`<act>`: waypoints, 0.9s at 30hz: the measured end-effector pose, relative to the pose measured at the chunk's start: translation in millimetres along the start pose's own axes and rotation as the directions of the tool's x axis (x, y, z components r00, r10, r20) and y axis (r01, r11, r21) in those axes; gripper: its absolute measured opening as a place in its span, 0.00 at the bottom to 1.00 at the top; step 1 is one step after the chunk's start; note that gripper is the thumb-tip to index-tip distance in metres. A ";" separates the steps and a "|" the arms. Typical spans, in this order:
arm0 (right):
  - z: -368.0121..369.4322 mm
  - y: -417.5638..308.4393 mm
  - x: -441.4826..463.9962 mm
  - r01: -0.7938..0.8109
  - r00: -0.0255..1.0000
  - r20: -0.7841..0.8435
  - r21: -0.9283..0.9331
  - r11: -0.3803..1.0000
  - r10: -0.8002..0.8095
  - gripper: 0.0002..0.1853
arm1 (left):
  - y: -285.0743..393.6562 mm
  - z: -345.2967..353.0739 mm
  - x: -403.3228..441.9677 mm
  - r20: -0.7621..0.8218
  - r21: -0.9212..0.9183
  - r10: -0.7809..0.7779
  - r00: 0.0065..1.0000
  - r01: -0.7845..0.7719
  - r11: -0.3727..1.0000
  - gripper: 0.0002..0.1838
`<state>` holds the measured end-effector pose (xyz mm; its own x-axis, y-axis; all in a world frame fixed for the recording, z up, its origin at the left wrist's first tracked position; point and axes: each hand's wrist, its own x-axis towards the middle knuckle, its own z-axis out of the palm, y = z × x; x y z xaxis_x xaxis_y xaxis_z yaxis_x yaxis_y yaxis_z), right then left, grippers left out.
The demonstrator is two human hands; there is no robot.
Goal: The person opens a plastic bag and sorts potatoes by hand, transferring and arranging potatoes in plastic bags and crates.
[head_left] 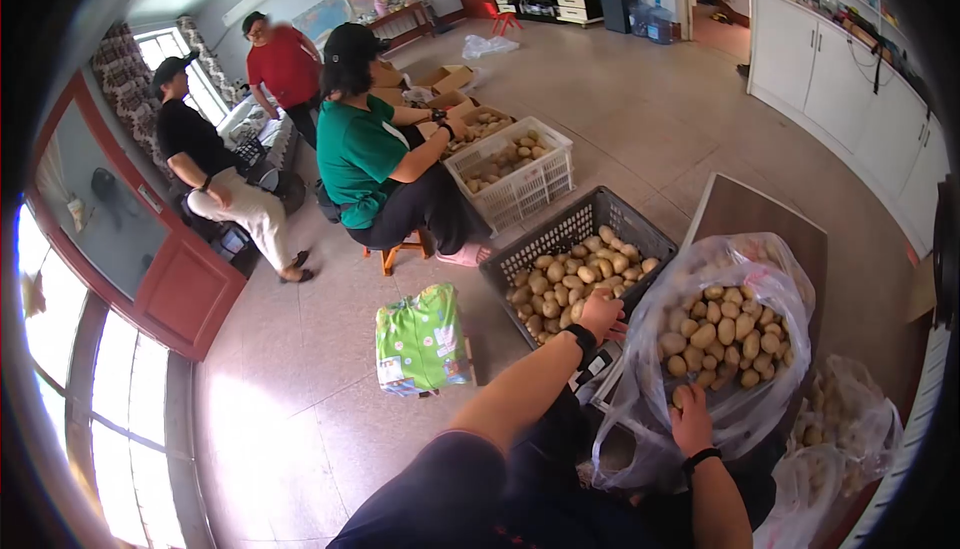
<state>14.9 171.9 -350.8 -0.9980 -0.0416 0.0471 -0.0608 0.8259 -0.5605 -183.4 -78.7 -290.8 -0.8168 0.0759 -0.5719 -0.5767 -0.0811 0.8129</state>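
Observation:
My left hand [603, 317] is over the near edge of a black plastic crate [640, 217], its fingers stretched out and apart, close to the potatoes [560, 284] inside. Part of the palm side is hidden. At the lower side of a clear plastic bag [640, 389], my right hand [690, 421] has its fingers closed around a potato [682, 398]. More potatoes [728, 334] fill the open bag, which rests on a brown table [745, 211]. A dark band is on each wrist.
A person in green [360, 164] sits on a stool beside a white crate [525, 184] of potatoes. Two people [195, 139] stand behind at left. A green package [422, 339] lies on the floor. More bagged potatoes [845, 409] sit at right.

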 end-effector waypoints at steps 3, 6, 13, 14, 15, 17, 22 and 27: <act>0.2 0.6 1.2 -0.024 1.000 0.018 0.056 0.998 0.023 0.24 | -1.3 -1.8 1.9 0.000 -0.034 -0.015 1.000 0.015 0.999 0.34; 4.9 7.2 1.3 0.041 0.999 -0.021 0.011 0.999 -0.040 0.24 | 1.1 -3.5 1.0 0.006 -0.046 -0.024 1.000 0.024 0.999 0.35; 1.4 2.6 0.9 0.023 1.000 -0.014 0.017 1.000 -0.022 0.25 | 1.3 -6.8 6.6 0.002 -0.079 -0.029 1.000 0.029 0.996 0.37; 1.3 2.0 1.6 0.023 1.000 -0.016 0.019 1.000 -0.023 0.25 | 0.8 -6.5 7.4 -0.005 -0.069 -0.035 0.999 0.034 0.997 0.38; 0.9 2.2 0.4 0.002 1.000 -0.008 0.036 0.999 -0.002 0.25 | 1.4 -8.5 9.8 -0.003 -0.067 -0.037 0.999 0.036 0.997 0.38; -1.4 3.9 -3.1 -0.025 1.000 0.001 0.049 0.998 0.025 0.26 | 0.7 -12.5 18.2 -0.012 -0.155 -0.016 1.000 0.014 0.988 0.34; 9.8 13.1 1.0 0.028 0.999 -0.026 0.067 0.997 -0.026 0.25 | 9.8 -0.1 1.7 -0.038 -0.203 -0.022 0.999 0.014 0.979 0.33; -1.9 0.2 0.5 -0.008 1.000 -0.002 0.048 0.999 0.008 0.25 | 10.8 12.4 -5.4 0.012 -0.096 0.011 1.000 -0.009 0.995 0.29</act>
<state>14.4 173.1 -349.4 -0.9984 -0.0336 0.0445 -0.0536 0.7982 -0.6001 -185.1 -67.7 -277.6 -0.8227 0.0866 -0.5619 -0.5678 -0.1765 0.8041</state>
